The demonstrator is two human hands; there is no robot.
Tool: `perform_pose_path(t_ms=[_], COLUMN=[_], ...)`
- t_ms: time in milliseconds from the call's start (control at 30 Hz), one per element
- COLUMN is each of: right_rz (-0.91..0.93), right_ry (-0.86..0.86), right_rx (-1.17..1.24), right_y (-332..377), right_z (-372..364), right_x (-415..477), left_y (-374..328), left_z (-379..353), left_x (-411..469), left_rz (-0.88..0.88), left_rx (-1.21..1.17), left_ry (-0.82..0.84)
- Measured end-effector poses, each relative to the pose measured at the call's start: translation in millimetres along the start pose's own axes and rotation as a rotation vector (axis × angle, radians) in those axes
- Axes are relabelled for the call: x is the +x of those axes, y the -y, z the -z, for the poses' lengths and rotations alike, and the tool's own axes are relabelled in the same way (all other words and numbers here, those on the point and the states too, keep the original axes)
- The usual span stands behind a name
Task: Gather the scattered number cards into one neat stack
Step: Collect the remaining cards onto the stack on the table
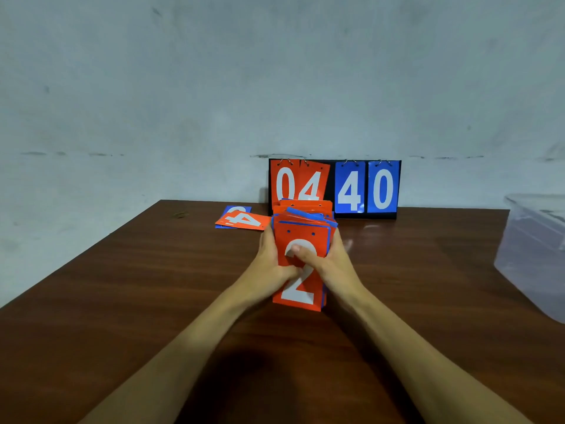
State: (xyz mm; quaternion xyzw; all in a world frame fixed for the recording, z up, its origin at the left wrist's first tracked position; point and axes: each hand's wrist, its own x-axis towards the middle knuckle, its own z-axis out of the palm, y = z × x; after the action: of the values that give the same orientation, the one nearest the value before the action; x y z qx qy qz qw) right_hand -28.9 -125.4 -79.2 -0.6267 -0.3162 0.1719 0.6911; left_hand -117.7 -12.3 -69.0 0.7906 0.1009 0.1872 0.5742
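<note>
A thick stack of red and blue number cards stands tilted on the brown table, with a red card showing a white 2 on top. My left hand grips the stack's left side, thumb across the front. My right hand holds its right side, thumb pressed on the 2. Card edges at the top of the stack are uneven. A loose red 4 card lies flat to the left behind the stack, on top of a blue card.
A black flip scoreboard stands against the wall at the table's back, showing red 0 4 and blue 4 0. A clear plastic bin sits at the right edge. The table's left edge runs diagonally.
</note>
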Motion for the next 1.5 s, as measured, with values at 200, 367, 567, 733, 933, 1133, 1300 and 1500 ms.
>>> perform_pose_path(t_ms=[200,367,567,733,933,1133,1300,1500], right_rz=[0.048,-0.109,-0.223,-0.239,-0.247,-0.230,-0.237,-0.253], right_ry=[0.021,-0.030,-0.084,-0.103,-0.057,-0.074,-0.076,-0.068], right_rx=[-0.214,0.009,0.058,0.125,0.154,0.166,0.187,0.163], right_y=[-5.8,-13.1,-38.7,-52.9,-53.9,-47.7,-42.9,-39.1], right_z=[6.8,-3.1,-1.7,7.5,8.2,6.9,4.5,2.9], right_x=[19.8,59.0,100.4,110.3,109.7,102.4,98.8,97.2], left_y=[14.6,33.3,79.9,92.3,86.0,50.0,21.2,-1.0], left_z=[20.9,65.3,106.6,111.7,108.8,100.9,105.5,114.9], left_x=[1.2,39.7,108.5,165.7,169.8,132.8,100.1,72.5], left_rz=[0.072,0.143,0.049,-0.047,-0.195,-0.339,-0.244,-0.081], left_rx=[-0.011,0.403,0.737,1.024,1.351,1.230,0.922,0.284], left_ry=[0.166,-0.024,-0.161,-0.053,0.063,-0.274,-0.311,-0.418])
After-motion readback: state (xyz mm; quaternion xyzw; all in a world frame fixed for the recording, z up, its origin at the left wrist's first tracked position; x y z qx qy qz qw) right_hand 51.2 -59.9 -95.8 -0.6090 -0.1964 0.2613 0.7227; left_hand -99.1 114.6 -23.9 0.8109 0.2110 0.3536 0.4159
